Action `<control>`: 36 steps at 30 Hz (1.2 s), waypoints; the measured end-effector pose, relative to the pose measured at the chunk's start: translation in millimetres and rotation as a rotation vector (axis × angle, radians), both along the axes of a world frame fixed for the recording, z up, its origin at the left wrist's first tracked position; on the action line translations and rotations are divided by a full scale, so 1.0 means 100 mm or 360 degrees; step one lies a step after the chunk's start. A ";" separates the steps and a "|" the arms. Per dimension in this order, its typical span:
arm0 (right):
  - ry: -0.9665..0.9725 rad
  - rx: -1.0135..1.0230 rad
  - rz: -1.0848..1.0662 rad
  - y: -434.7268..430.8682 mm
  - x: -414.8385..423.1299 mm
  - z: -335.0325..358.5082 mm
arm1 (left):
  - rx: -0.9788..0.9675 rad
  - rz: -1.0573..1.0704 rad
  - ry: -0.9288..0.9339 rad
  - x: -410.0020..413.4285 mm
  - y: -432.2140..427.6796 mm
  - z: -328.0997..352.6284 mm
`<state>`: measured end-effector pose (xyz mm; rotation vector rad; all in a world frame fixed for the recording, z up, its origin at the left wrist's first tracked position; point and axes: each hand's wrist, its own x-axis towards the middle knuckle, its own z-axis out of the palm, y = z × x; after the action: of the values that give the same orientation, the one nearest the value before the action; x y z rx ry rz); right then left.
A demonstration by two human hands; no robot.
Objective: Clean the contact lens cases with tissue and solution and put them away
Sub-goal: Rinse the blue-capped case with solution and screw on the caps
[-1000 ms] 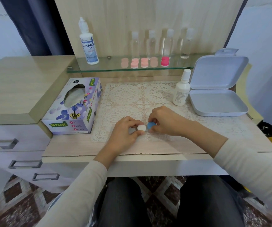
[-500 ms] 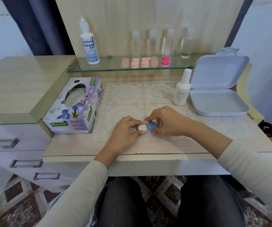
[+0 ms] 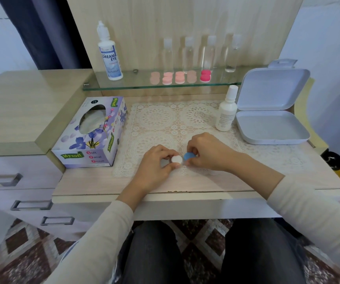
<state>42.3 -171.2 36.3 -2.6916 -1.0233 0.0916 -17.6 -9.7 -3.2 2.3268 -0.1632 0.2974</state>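
Curled left hand (image 3: 154,167) pinches white cap (image 3: 177,159), right hand (image 3: 208,152) blue cap (image 3: 189,155).

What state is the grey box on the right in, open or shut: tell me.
Open: the grey box has its lid raised upright behind the tray, inside showing.

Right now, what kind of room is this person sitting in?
Probably a dressing table at home: a glass shelf holding a lens solution bottle and pink lens cases, a tissue box, and a lace mat.
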 end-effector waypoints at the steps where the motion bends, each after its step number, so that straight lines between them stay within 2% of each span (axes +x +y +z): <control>1: -0.0036 -0.0033 -0.0049 0.01 0.00 -0.01 | 0.0005 -0.0002 0.0002 0.00 0.00 0.00; 4: -0.0008 0.0034 -0.0073 -0.02 0.01 -0.02 | 0.0022 -0.0004 -0.0003 0.00 0.00 0.00; 9: 0.0132 0.0173 0.0122 -0.08 -0.04 0.02 | 0.0025 -0.0001 0.0001 0.00 0.00 -0.01; 16: 0.0016 0.0098 -0.0071 -0.02 -0.01 -0.02 | 0.0045 -0.0006 0.0009 0.00 0.00 -0.01; 22: 0.0107 0.0161 0.0094 -0.08 -0.04 0.03 | 0.0039 0.0020 0.0000 0.01 0.00 -0.01; 30: 0.0042 0.0103 0.0071 -0.02 -0.07 0.02 | 0.0024 0.0003 0.0001 0.01 0.00 -0.01; 36: 0.0078 0.0291 -0.0033 -0.10 -0.07 0.08 | -0.0110 -0.0014 0.0011 0.07 0.04 0.05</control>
<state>35.6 -181.0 44.5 -2.5219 -0.9412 0.0571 -10.2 -5.9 1.3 2.2582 -0.1573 0.2858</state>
